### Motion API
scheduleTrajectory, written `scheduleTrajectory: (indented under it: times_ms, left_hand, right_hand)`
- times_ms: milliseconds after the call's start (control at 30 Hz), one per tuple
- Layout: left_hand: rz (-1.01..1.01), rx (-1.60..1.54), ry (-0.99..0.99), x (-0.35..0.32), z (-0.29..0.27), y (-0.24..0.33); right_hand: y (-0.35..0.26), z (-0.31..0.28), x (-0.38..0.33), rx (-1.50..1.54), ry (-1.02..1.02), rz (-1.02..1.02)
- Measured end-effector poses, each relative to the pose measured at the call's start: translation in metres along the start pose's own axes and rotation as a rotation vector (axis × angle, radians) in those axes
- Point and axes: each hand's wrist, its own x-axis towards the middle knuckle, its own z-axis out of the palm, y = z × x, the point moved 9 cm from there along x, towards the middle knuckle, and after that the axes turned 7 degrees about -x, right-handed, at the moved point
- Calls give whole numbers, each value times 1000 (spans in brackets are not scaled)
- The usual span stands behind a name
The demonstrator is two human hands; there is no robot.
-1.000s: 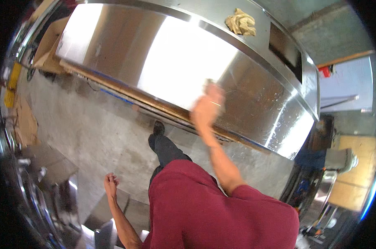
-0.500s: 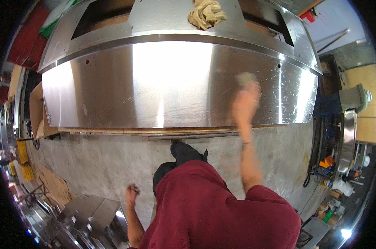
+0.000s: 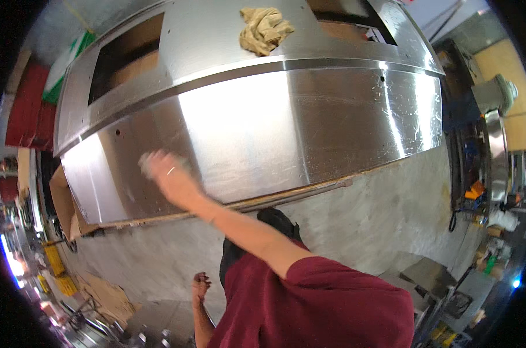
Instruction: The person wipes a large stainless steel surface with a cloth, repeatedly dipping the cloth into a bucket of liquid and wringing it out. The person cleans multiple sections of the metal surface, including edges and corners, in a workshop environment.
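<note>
A large brushed stainless-steel panel point(image 3: 344, 127) slopes across the view in front of me, marked with scratches and bright reflections. Over its left part my right hand point(image 3: 173, 177) is pressed down, arm stretched across my body. Its fingers are blurred and closed over a small greyish pad, mostly hidden by the hand. My left hand point(image 3: 200, 285) hangs low beside my body, apart from the panel, its fingers curled in with nothing visible in them. A crumpled tan cloth point(image 3: 264, 32) lies on the upper steel surface beyond the ridge.
Two rectangular cut-outs, a left opening point(image 3: 127, 58) and a right opening point(image 3: 356, 23), pierce the upper steel. A cardboard box point(image 3: 66, 203) stands at the panel's left end. Under the front edge runs a pipe-like bar point(image 3: 298, 196). Metal parts and tools crowd the floor's right side.
My right hand has swept from the panel's right part to its left part with the pad. The view has turned and shifted. My left hand still hangs low.
</note>
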Motion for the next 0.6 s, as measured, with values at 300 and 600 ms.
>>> scheduleTrajectory:
  times_ms: [300,600]
  left_hand:
    - [170,-108,75,16,-53,143]
    - [-189,35,-209,-82,5,-51]
  right_hand:
    - [195,-180,22,108,-43,71]
    - [573,-562,-106,-992,492,1043]
